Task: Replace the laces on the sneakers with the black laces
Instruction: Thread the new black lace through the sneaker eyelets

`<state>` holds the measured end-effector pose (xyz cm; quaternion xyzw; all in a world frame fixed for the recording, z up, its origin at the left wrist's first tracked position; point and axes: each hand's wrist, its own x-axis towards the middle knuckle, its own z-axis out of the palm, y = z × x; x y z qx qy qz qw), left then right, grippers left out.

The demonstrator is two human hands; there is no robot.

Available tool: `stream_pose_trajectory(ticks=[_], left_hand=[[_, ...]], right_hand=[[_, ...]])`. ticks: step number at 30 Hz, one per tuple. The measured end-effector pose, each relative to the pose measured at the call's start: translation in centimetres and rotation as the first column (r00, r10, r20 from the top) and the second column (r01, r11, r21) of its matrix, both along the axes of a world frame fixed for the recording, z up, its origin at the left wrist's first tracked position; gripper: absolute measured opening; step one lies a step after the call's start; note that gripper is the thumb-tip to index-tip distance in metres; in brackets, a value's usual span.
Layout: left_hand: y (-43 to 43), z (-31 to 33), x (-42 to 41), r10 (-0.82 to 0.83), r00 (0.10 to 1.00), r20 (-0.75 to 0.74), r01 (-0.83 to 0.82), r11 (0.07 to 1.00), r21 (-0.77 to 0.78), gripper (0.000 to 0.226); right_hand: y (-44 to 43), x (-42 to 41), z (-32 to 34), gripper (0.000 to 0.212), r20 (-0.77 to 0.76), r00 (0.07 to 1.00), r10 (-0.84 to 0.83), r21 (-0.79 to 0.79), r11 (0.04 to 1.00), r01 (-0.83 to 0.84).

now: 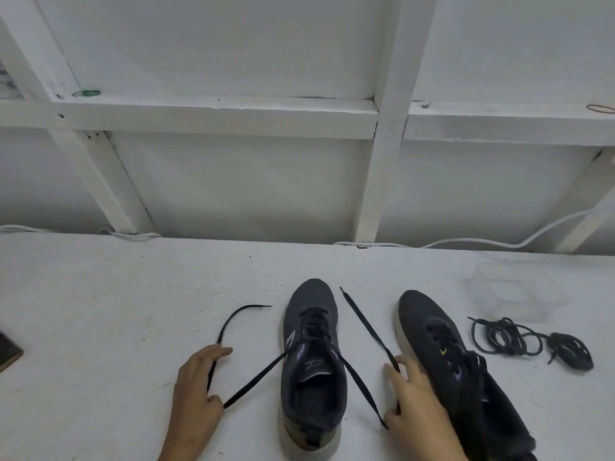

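Observation:
A dark grey sneaker [311, 361] stands upright in the middle of the white table, toe pointing away, with a black lace [362, 324] threaded through it. Both lace ends trail out to its sides. My left hand [196, 390] holds a loop of the left lace end between thumb and fingers, left of the shoe. My right hand [416, 404] pinches a loop of the right lace end, between the two shoes. A second dark sneaker [456, 364] lies tilted on its side at the right, laced in black.
A tangled bundle of dark laces [532, 341] lies right of the second sneaker. Behind it stands a clear plastic container [519, 291]. White cables [482, 242] run along the table's back edge below a white framed wall. A dark object [8, 351] sits at the left edge.

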<state>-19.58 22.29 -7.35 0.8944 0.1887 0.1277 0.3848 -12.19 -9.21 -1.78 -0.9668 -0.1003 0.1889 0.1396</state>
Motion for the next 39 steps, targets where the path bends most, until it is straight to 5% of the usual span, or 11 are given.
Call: stream_pose_trajectory(ticks=[4,9,13,16,20,24,29,35,39], left_hand=[[-0.4,1.7,0.9,-0.044,0.997,-0.066,0.045,0.999,0.023,0.072],[0.3,3.7,6.1,0.090,0.996,0.030,-0.092,0.993,0.076,0.037],[2.1,2.6,11.0,0.122,0.986,-0.112,-0.103,0.982,0.160,0.048],[3.1,1.5,12.7,0.117,0.964,-0.238,-0.025,0.933,0.360,0.051],[3.2,0.7,12.9,0.084,0.991,-0.106,-0.034,0.911,0.410,0.025],[2.7,1.6,11.9,0.091,0.996,-0.007,-0.088,0.983,0.159,0.016],[-1.7,6.0,9.5,0.010,0.994,0.106,0.030,0.931,-0.363,0.016],[-7.0,9.9,6.5,-0.252,0.958,0.135,0.286,0.857,-0.428,0.016],[-8.1,10.4,5.1,-0.331,0.929,0.166,0.370,0.837,-0.404,0.009]], right_hand=[[-0.1,0.3,1.7,0.068,-0.062,0.997,0.050,0.082,0.996,-0.045],[2.3,5.5,2.6,0.054,0.121,0.992,0.048,0.205,0.976,-0.072],[5.4,11.6,0.2,0.043,0.244,0.970,-0.014,0.169,0.985,-0.029],[7.0,13.7,-2.0,0.028,0.335,0.942,-0.029,0.046,0.999,0.014],[6.9,13.9,-3.1,0.018,0.399,0.913,-0.092,0.160,0.987,0.030],[6.1,12.3,-1.8,0.010,0.290,0.926,-0.240,0.511,0.857,0.062],[4.7,11.5,-3.2,0.032,0.274,0.961,-0.039,0.269,0.962,-0.037],[5.3,10.3,-4.0,0.011,0.357,0.930,-0.081,0.292,0.956,-0.029],[5.1,7.6,-1.0,0.025,0.029,0.970,-0.241,0.793,0.596,0.125]])
